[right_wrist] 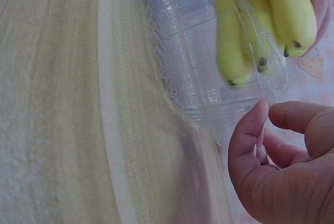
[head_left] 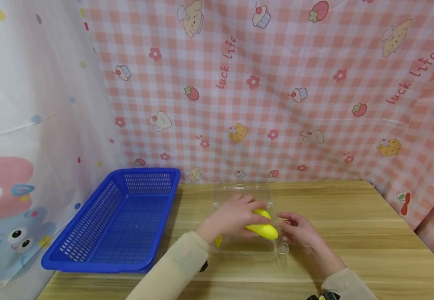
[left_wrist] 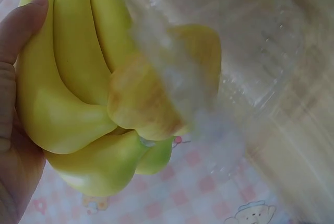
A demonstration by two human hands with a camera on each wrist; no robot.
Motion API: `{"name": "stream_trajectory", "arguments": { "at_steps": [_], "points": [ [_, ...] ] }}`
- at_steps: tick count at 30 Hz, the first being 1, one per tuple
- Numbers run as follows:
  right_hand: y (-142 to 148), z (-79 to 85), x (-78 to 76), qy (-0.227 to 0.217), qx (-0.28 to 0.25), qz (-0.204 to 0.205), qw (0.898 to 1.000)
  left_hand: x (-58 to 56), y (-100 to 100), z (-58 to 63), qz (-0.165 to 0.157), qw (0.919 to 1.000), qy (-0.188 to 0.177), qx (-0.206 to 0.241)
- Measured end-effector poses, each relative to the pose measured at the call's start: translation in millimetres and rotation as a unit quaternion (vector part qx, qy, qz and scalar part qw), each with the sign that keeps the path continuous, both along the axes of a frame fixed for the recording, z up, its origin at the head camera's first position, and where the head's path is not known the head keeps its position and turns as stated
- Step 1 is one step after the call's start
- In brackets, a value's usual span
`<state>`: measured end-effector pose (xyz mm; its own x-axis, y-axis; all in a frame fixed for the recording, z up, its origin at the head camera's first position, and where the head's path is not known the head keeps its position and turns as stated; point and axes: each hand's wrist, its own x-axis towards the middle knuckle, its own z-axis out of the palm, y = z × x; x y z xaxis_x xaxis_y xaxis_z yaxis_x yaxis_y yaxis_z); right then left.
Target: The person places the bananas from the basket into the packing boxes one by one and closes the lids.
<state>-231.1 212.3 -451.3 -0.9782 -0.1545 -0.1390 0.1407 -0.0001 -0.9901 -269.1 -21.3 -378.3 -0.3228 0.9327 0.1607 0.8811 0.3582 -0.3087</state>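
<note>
My left hand [head_left: 235,216] grips a bunch of yellow bananas [head_left: 265,231] over the base of a clear plastic clamshell box [head_left: 243,193], whose lid stands open at the back. In the left wrist view the bananas [left_wrist: 78,72] lie against the palm, thumb over the outer one, stem end facing the camera. Through the clear wall in the right wrist view, the banana tips [right_wrist: 235,70] show. Whether they touch the box's floor, I cannot tell. My right hand [head_left: 301,229] pinches the right rim of the box between thumb and forefinger.
To the left stands a blue perforated plastic basket [head_left: 134,225] on the wooden table [head_left: 352,233]. A pink checked cloth [head_left: 262,104] hangs behind the table, and a white patterned cloth [head_left: 51,96] hangs at the left.
</note>
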Motion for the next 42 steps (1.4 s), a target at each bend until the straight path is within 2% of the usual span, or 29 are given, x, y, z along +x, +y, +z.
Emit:
{"name": "stream_trajectory", "arguments": {
  "at_steps": [10,19,25,37,42],
  "points": [
    [0,0.6,-0.5,-0.004,0.008,-0.007,1.0,0.0,4,-11.2,0.0,0.9999,-0.001,-0.013],
    [0,1.0,-0.3,-0.002,0.007,-0.007,1.0,-2.1,7,-21.9,-0.001,0.9995,-0.025,-0.017],
    [0,0.8,-0.1,-0.003,0.01,-0.011,1.0,-2.8,6,-26.1,0.0,0.9995,-0.028,-0.016],
    [0,-0.9,-1.3,-0.007,0.017,-0.009,1.0,-7.2,0,-32.5,0.018,0.9961,-0.086,0.002],
    [0,-1.1,-1.9,-0.005,0.016,-0.003,1.0,-7.7,-1,-33.1,0.018,0.9958,-0.09,0.007]
  ]
}}
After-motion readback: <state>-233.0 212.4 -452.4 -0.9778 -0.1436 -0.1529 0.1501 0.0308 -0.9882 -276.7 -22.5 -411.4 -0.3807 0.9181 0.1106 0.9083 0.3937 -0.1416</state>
